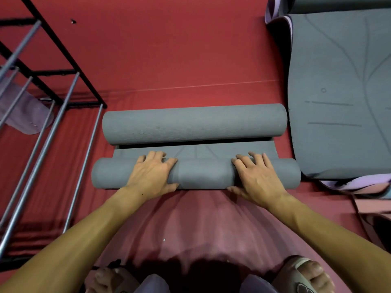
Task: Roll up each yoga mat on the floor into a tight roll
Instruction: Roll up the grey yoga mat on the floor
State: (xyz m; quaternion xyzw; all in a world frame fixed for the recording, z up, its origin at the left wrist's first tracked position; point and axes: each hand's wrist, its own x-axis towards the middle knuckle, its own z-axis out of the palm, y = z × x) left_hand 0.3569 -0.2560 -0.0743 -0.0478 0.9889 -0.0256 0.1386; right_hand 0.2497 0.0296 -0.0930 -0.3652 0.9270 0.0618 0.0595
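Grey foam roll (pixel 203 173) lay on the red floor (pixel 169 49); left hand (pixel 151 176) and right hand (pixel 257 176) pressed flat, fingers spread, grip unclosed, likely keeping it tight against the finished roll (pixel 194 125).

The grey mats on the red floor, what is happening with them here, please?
A person is rolling up a grey mat with both bare hands. The left hand and the right hand press flat on the roll, and only a short flat strip is left ahead of it. A finished roll lies just beyond. To the right, another mat lies flat, not yet rolled.
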